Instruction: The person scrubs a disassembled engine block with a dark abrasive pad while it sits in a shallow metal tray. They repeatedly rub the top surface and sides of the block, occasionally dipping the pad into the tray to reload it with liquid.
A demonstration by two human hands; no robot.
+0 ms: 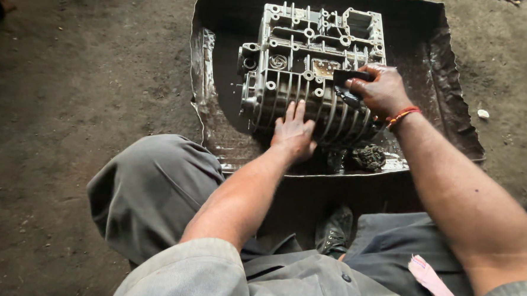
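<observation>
Metal engine casing point(307, 69), grey w/ ribbed lower side and lots of bolt holes and open pockets on top, sits in a shallow, dark, oily metal tray point(450, 75) on the dirt floor point(77, 85), just in front of the person's knees. Left hand point(293, 132) lies flat on the ribbed side near the casing's lower edge, fingers point(294, 112) spread and extended, pressing, not gripping anything. Right hand point(382, 90) is at the casing's right side, fingers curled tight round a small dark tool point(348, 85), prob a brush or scraper, can't tell which; its tip touches the casing near the brass-coloured plate point(326, 67). Red-orange thread band point(402, 116) on the right wrist. A dark greasy clump point(367, 156), maybe a rag, lies in the tray just below the casing, betw the two forearms. Grey trousers point(150, 188) and a dark shoe point(333, 231) show at the bottom. Handling, as a guess: cast metal, so stiff and prob heavy, won't flex; the wet sheen suggests an oily, slippery skin. Ribs and outer rim look like the best hold, w/ both hands on opposite sides; thin fins and small posts on top seem the parts to keep knocks off.
</observation>
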